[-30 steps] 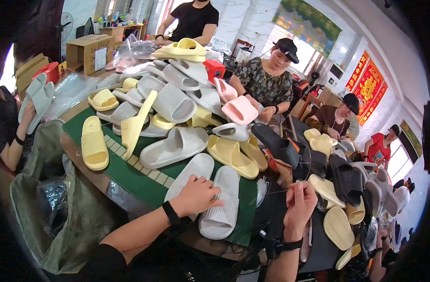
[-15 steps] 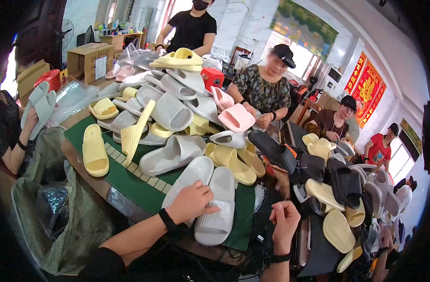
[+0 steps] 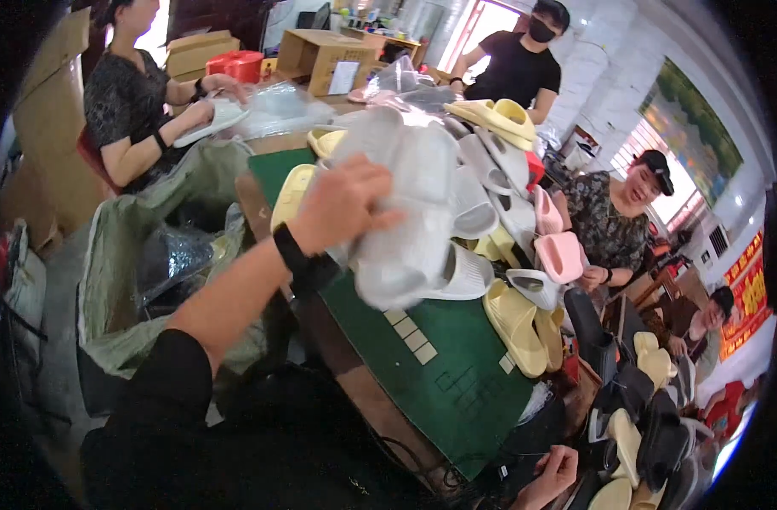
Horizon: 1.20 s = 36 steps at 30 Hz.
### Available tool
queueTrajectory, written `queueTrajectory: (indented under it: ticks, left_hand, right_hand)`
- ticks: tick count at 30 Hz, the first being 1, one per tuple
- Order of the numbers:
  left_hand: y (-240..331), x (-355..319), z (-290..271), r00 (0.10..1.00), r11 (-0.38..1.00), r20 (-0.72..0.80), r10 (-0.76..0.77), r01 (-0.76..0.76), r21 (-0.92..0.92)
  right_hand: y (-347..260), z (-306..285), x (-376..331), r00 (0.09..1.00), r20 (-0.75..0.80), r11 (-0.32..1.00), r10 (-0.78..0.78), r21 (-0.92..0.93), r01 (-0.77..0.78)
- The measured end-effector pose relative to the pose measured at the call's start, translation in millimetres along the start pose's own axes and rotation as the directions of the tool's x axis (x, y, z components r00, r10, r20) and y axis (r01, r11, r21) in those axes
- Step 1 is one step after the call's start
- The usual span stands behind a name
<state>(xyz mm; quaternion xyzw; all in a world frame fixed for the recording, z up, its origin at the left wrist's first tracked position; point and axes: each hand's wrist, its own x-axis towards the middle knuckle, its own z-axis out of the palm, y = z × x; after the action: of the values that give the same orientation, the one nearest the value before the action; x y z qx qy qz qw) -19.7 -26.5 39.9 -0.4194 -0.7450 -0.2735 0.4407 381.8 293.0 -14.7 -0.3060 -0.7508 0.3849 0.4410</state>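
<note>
My left hand [image 3: 344,204] grips a pair of light grey slippers [image 3: 410,225], lifted above the table and blurred by motion. Behind them rises a heap of grey, yellow and pink slippers; a yellow slipper [image 3: 516,327] lies at its near right side. At the lower right, my right hand [image 3: 554,478] has its fingers curled together near the edge of the green mat [image 3: 431,399]. Whether anything small sits in those fingers I cannot make out.
An open woven sack [image 3: 163,280] with clear plastic inside stands left of the table. At the far left a person [image 3: 133,110] handles a pale slipper. Another stack holds black and yellow slippers [image 3: 626,442] at right. Cardboard boxes [image 3: 320,59] stand behind, with other people around.
The grey pair, lying on the green mat under my left hand, is now gripped and raised off it, further left. My view has swung left, bringing the sack and the person there into fuller sight.
</note>
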Motion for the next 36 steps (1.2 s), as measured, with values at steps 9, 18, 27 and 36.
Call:
queueTrajectory:
  ticks: [9,18,27,36]
  left_hand:
    - [-167.1,11.0,66.4,0.830,0.867,0.266,-0.489,0.430,0.251]
    - [-124.8,20.1,56.2,0.996,0.952,-0.046,-0.081,0.091,0.292]
    - [116.7,13.5,24.0,0.904,0.828,0.345,0.253,-0.018,-0.560]
    - [196.9,-58.6,68.0,0.686,0.722,0.441,0.579,-0.180,-0.668]
  right_hand:
    - [-12.1,25.7,-1.5,0.997,0.063,0.992,0.045,0.116,-0.052]
    - [-19.5,35.5,-0.6,0.990,0.137,0.992,0.043,0.112,-0.059]
    - [-32.7,54.9,-3.7,0.935,0.338,0.994,-0.109,0.064,0.092]
    - [-43.6,20.7,-30.1,0.881,0.346,0.945,-0.322,0.063,0.321]
